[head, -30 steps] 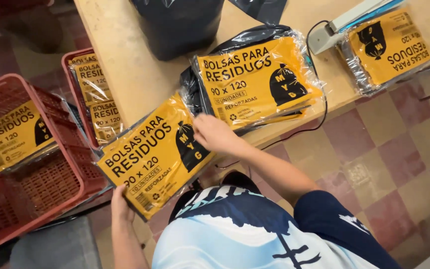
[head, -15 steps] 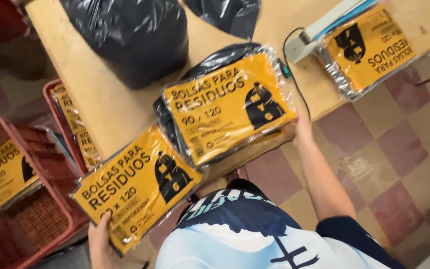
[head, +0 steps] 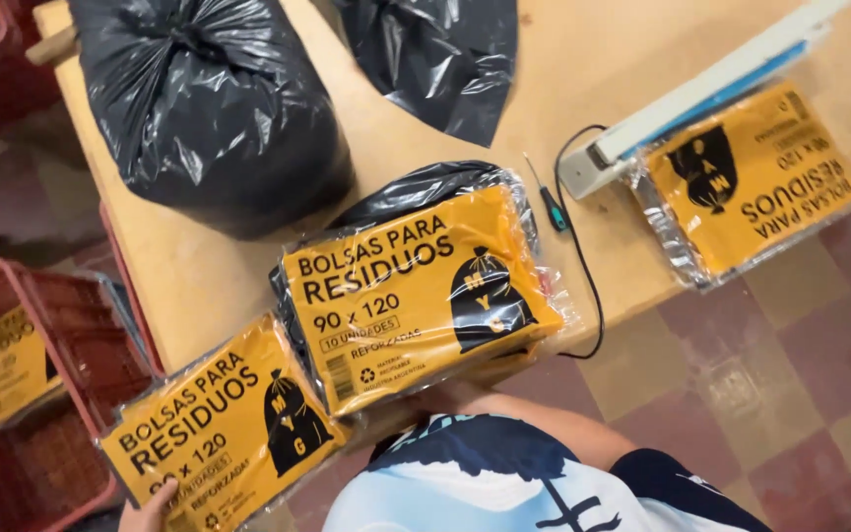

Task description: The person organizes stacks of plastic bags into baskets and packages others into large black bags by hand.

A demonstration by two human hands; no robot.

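Note:
My left hand (head: pixel 147 512) grips the near edge of a yellow packet of black bags (head: pixel 219 424), held off the table's front left corner, beside the crates. A second, thicker yellow packet (head: pixel 416 296) lies at the front edge of the wooden table (head: pixel 583 59) and overhangs it. My right hand (head: pixel 455 397) reaches under that packet's near edge. Only the wrist and forearm show, and the fingers are hidden.
A full black bag (head: pixel 209 108) and a loose black bag (head: pixel 435 59) sit at the back of the table. A white heat sealer (head: pixel 701 89), its cable, a small screwdriver (head: pixel 547 197) and a third yellow packet (head: pixel 751 187) lie to the right. Red crates (head: pixel 12 286) stand to the left.
My right hand has moved from the right edge of the middle packet to under its near edge. The left-hand packet has dropped lower in view as my head turned toward the table.

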